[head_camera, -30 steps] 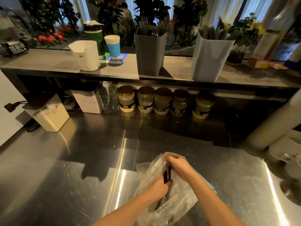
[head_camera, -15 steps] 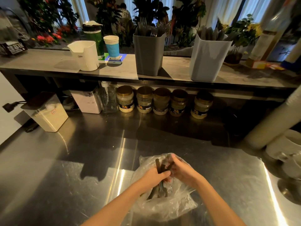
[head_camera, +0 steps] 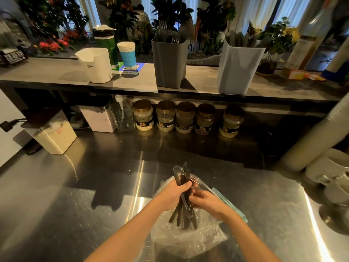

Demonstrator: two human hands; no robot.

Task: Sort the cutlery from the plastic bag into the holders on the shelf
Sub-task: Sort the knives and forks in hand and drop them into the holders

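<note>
Gripping the cutlery bundle (head_camera: 182, 193) upright, left hand (head_camera: 174, 193).

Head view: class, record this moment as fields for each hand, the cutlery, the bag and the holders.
Left hand: grips the cutlery bundle upright
Right hand: fingers at the bundle, hold unclear
Plastic bag: crumpled on the counter, beneath the bundle
Holders: dark grey holder and pale holder on the shelf, both containing cutlery

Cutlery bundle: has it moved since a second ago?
Yes. The left hand has lifted the cutlery bundle up from the plastic bag; its tips now stand above the rim, toward the jars.
</note>
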